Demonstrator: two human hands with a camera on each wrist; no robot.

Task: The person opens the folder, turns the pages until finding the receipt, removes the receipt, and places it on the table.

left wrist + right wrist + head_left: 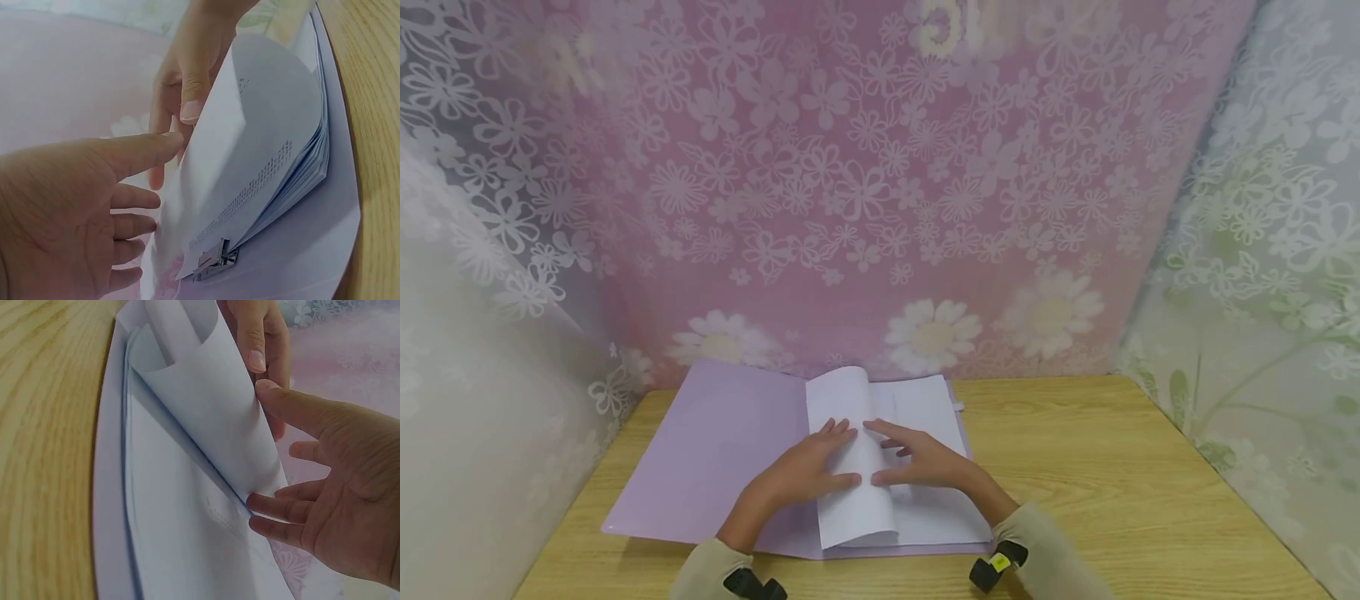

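A lilac folder (722,450) lies spread on the wooden table, its cover turned to the left. On its right half is a stack of white paper sheets (940,517), and a top sheet (850,517) curls over toward the left. My left hand (805,465) rests with extended fingers on the curled sheet's left part. My right hand (925,458) touches the curl from the right side, fingers spread. In the left wrist view, a metal clip (215,259) sits at the sheets' bound edge. The thumbs of both hands point toward each other across the curl.
The wooden table (1075,467) extends to the right of the folder. A pink floral curtain (865,183) hangs right behind the table, with pale floral sheets at both sides. A small white tab (958,407) sticks out at the folder's right edge.
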